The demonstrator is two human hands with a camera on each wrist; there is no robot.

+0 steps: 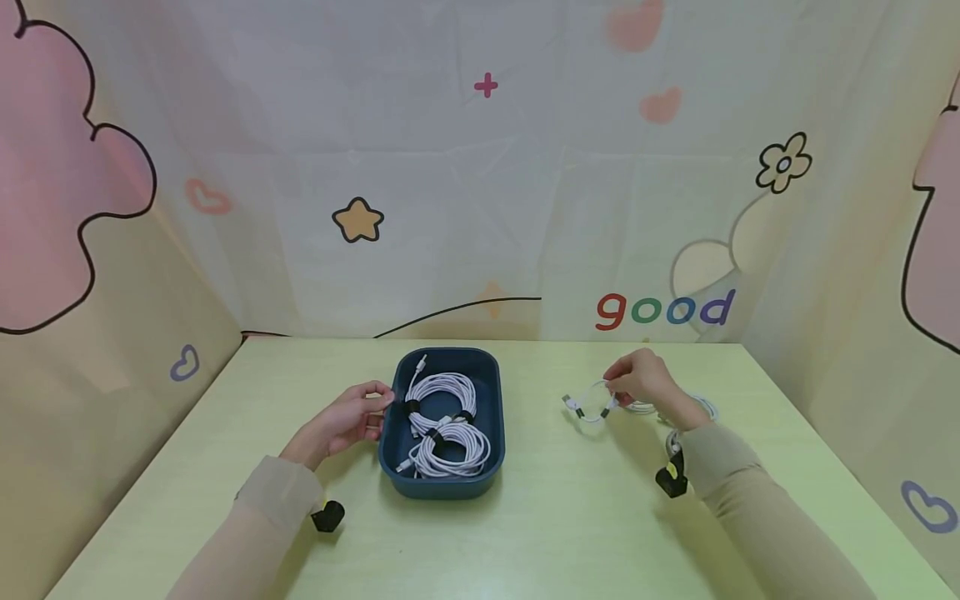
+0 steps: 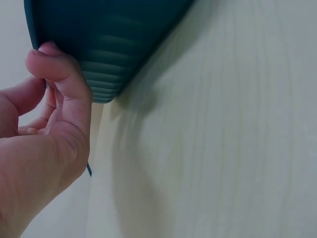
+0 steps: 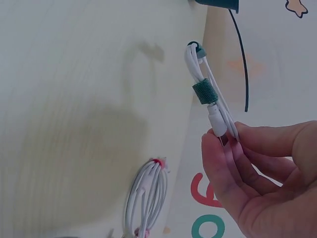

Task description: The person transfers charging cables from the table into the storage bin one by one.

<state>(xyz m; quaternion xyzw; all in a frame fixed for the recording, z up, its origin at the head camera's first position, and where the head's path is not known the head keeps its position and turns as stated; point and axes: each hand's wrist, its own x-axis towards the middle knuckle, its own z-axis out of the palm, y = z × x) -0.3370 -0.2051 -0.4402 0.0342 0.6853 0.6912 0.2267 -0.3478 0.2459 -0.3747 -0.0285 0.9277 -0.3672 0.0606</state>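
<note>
My left hand (image 1: 351, 421) holds the left rim of a dark blue plastic bin (image 1: 442, 489), its fingers bent against the edge. Inside the bin lie two coiled white cables: one coil (image 1: 471, 396) at the back and another (image 1: 480, 457) at the front, both bound with black ties. Over the table on the right, my right hand (image 1: 643, 379) pinches a short looped white USB cable (image 1: 592, 419) between thumb and fingers. In the right wrist view, a dark green tie (image 3: 205, 91) wraps this cable (image 3: 216, 120) near its plug.
Beneath and beside the right forearm, more coiled white cables (image 1: 707, 406) lie on the pale table (image 1: 540, 533), partly hidden. One coil (image 3: 148, 193) has a red tie. A printed cloth backdrop (image 1: 450, 275) stands along the back and sides.
</note>
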